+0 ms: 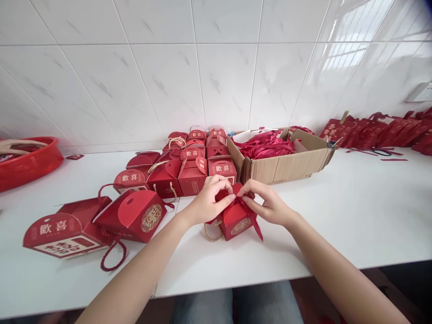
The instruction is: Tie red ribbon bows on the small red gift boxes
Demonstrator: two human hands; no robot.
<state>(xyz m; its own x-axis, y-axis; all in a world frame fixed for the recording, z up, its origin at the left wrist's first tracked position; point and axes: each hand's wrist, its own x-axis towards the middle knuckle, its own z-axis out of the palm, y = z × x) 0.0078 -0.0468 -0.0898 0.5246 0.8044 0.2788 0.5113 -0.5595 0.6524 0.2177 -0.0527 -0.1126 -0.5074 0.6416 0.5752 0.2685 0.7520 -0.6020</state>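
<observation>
A small red gift box [236, 222] with a gold emblem sits on the white table in front of me. Dark red ribbon [255, 225] crosses its top, and one tail hangs down the right side. My left hand [216, 198] pinches the ribbon at the top left of the box. From the right, my right hand [265, 200] pinches it near the knot, thumb and fingers together. A beige rope handle [213, 231] loops out at the box's left side. The knot itself is partly hidden by my fingers.
Several red boxes [192, 180] are grouped behind my left hand. Two larger boxes [72, 225] with dark red cords lie at left, near a red basin [30, 162]. A cardboard carton [286, 167] holds loose ribbons. Red bags [374, 130] line the wall at right.
</observation>
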